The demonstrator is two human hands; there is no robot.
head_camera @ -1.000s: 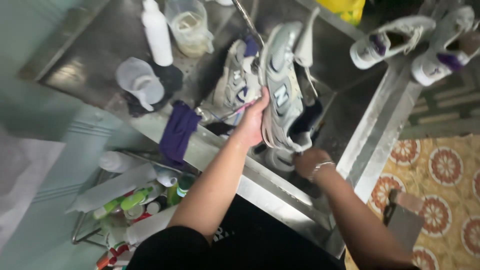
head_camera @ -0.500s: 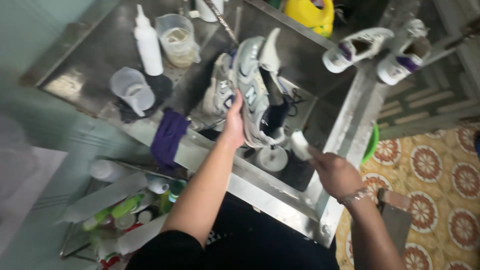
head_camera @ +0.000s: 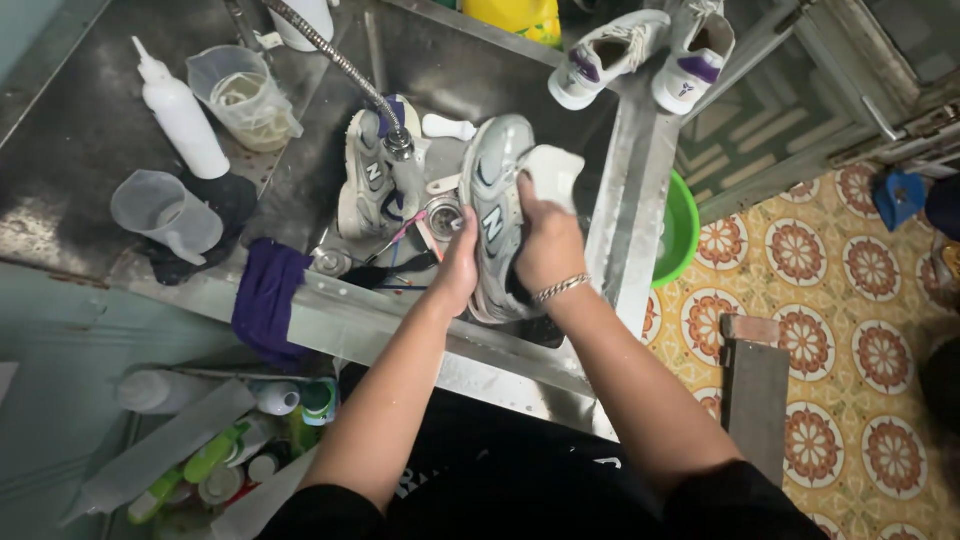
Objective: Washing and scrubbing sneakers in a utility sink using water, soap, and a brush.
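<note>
A grey sneaker [head_camera: 492, 205] lies sole-side up over a steel sink [head_camera: 560, 100]. My left hand [head_camera: 458, 268] grips its left side. My right hand [head_camera: 548, 240], with a bracelet at the wrist, presses a white brush [head_camera: 553, 175] against the shoe's right edge. A second grey sneaker [head_camera: 368, 185] rests in the sink to the left, under a flexible tap hose [head_camera: 335, 62].
A white squeeze bottle [head_camera: 182, 118], two clear measuring jugs [head_camera: 165, 212] and a purple cloth [head_camera: 268, 300] sit on the counter at left. A pair of white shoes [head_camera: 650, 50] stands on the sink's far rim. A green basin [head_camera: 678, 235] is on the tiled floor at right.
My right hand has come up from the sink's front edge with the white brush and now presses it on the sneaker. The sneaker has turned and lies lower over the sink.
</note>
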